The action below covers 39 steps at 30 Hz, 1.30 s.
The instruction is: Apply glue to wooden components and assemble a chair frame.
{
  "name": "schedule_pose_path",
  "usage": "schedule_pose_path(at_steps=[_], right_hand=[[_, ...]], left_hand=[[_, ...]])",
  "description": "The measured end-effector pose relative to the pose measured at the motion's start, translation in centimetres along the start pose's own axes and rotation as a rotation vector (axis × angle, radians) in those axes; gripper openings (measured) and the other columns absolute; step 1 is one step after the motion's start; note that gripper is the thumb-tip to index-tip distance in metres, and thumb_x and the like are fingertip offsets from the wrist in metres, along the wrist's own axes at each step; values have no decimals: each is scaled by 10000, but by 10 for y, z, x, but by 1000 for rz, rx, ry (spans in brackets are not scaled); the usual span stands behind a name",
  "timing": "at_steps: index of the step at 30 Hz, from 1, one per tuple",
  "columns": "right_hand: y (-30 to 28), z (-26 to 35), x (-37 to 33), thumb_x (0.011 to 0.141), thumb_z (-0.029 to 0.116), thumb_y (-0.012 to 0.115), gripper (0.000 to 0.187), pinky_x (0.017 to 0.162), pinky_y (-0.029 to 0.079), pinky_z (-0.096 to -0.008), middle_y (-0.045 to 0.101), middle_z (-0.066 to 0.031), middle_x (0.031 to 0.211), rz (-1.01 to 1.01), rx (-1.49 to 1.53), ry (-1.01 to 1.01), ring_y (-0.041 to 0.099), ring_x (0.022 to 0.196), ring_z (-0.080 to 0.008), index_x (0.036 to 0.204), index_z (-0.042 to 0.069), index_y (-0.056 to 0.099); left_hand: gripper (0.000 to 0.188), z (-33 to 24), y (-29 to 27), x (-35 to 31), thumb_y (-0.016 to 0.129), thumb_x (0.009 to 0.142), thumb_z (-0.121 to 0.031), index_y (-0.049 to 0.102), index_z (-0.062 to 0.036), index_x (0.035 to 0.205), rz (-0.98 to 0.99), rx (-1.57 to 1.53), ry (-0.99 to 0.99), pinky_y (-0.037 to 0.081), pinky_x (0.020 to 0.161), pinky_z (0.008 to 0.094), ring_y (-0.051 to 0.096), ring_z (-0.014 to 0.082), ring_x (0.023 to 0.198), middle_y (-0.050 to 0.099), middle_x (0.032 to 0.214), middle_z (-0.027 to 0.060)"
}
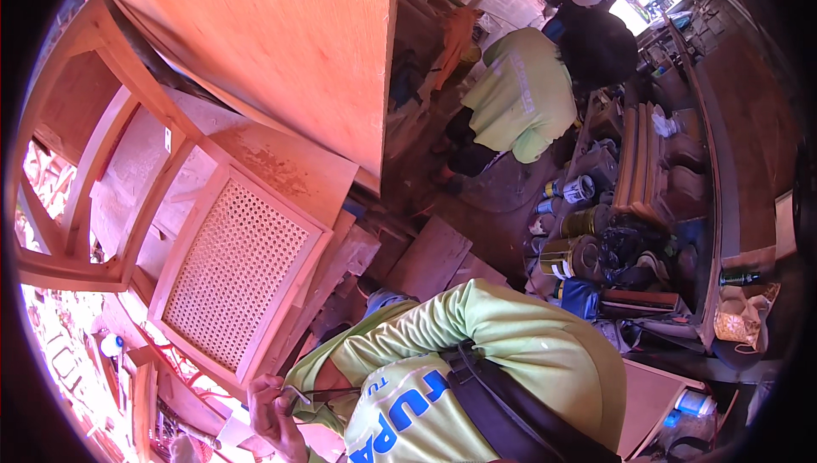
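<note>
Bending at the fingers, the left hand (277, 419) is low in the view, right beside a thin dark rod with a bright bent metal tip (336, 393); whether it grips that tip, I cannot tell. The right hand is mostly lost behind a loose pale-green sleeve (408, 327), so its hold cannot be told either. The rod sits in front of the shirt, and just beyond the hand comes the corner of a pale wooden-framed panel of woven cane (234, 271), set next to a curved bare-wood chair frame (140, 54). Over to the right now, and it's container country! A white-and-blue round tin (579, 189) shows near the shelving, a gold-coloured metal can (585, 221) sits close by, and a bigger gold can with a pale label (568, 257) is nearer still, contents unclear in all three. Beside them slumps a crumpled black plastic bag (623, 246), its inside hidden. Further right, a pale open bag (742, 320) shows something yellowish, too small to name. Down in the lower corner there's a clear plastic bottle (696, 403), while beyond, a co-worker in a yellow-green shirt (528, 93) bends low.
</note>
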State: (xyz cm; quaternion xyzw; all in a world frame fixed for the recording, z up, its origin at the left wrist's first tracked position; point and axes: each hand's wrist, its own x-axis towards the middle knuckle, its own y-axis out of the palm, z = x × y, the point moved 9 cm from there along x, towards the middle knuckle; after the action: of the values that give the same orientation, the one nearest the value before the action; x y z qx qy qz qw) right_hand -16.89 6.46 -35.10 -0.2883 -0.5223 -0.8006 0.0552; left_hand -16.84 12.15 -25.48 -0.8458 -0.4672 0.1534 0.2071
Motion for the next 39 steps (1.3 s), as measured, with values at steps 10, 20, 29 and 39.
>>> schedule_pose_path(at_steps=[10, 20, 29, 39], right_hand=[[11, 4, -2, 907, 150, 688, 217, 541, 454, -346, 557, -78, 664, 65, -24, 16, 524, 590, -174, 746, 45, 586], [21, 6, -3, 904, 156, 684, 238, 532, 442, -349, 542, -83, 647, 124, -26, 31, 510, 577, -176, 725, 42, 575], [27, 18, -13, 902, 161, 681, 258, 524, 431, -352, 528, -88, 630, 145, -59, 11, 498, 565, -177, 707, 39, 566], [39, 19, -9, 900, 167, 678, 280, 515, 419, -355, 513, -93, 612, 205, -61, 42, 484, 552, -178, 686, 36, 555]], left_hand=[[350, 85, -8, -46, 420, 1128, -375, 546, -155, 1369, -218, -374, -468, 483, 460, 302, 564, 103, 640, 615, 994, 18], [201, -35, -1, -3, 556, 1045, -115, 509, 15, 900, -406, -231, -22, 430, 920, 333, 530, 210, 1039, 566, 1161, 139], [377, 22, -19, -30, 447, 1106, -253, 527, -34, 1403, -506, 53, -23, 564, 626, 370, 646, 214, 811, 657, 1187, 125], [306, 26, -55, -51, 583, 1037, -161, 591, 23, 1280, -537, 45, -115, 602, 725, 381, 696, 265, 915, 667, 1140, 192]])
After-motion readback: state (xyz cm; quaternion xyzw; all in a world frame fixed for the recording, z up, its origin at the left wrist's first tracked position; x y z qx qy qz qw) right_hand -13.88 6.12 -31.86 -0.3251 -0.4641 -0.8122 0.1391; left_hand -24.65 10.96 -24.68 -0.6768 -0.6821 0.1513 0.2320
